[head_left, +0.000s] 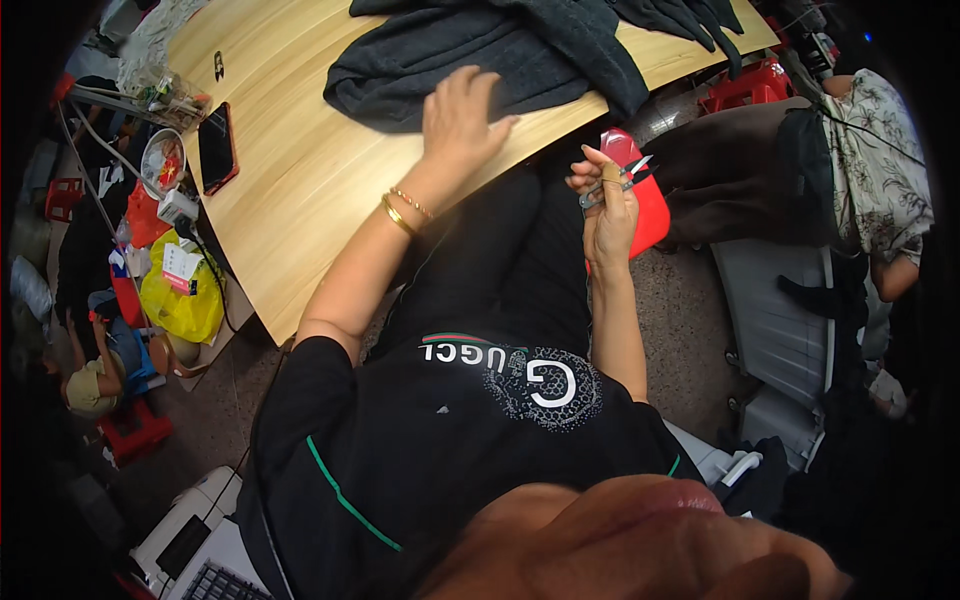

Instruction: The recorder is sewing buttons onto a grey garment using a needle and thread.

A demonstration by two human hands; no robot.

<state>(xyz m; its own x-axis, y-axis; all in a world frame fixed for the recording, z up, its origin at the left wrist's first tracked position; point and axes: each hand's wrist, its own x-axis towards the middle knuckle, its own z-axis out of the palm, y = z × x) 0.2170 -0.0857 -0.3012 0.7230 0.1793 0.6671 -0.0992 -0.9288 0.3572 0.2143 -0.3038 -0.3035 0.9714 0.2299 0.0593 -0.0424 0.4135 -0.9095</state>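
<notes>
A dark grey garment (470,60) lies bunched on the light wooden table (290,110). My left hand (462,122), with bracelets at the wrist, is over the garment's near edge. Its fingers are spread and hold nothing; whether they press on the cloth I cannot tell. Off the table's front edge, my right hand (608,205) is closed around small thread snips (634,172), their blades pointing up and to the right. A tan wrap circles one of its fingers. Behind this hand is a red plastic stool seat (652,215).
On the table's left side lie a phone (217,150) and a small dark item (218,66). A yellow bag (183,290), a tub (163,160) and a cable crowd beyond that edge. Dark cloth (745,170) and a grey panel (780,310) stand at right, near another person (880,150).
</notes>
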